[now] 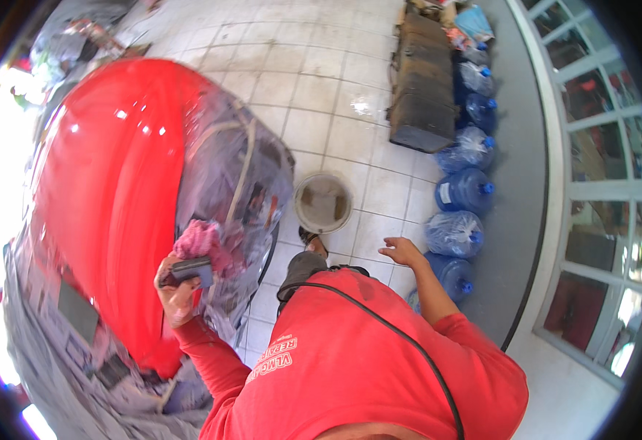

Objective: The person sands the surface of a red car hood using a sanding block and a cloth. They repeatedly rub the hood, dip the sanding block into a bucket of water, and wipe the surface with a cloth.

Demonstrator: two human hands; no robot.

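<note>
My left hand [173, 295] is closed on a dark grey block [191, 270], which looks like a sanding block. It is beside the edge of a glossy red car panel [119, 183]. A crumpled pink cloth [200, 242] touches the fingers and block; I cannot tell whether the hand also grips it. Clear plastic sheeting [214, 180] covers the car next to the red panel. My right hand [403, 251] hangs out over the tiled floor with its fingers stretched and nothing in it.
A round bucket [323, 204] of murky water stands ahead of my foot [314, 240]. Several blue water jugs [466, 191] line the right wall, beside a long dark tank-like box [424, 81]. Grey sheeting [64, 381] drapes at lower left. A black cord [409, 345] crosses my shirt.
</note>
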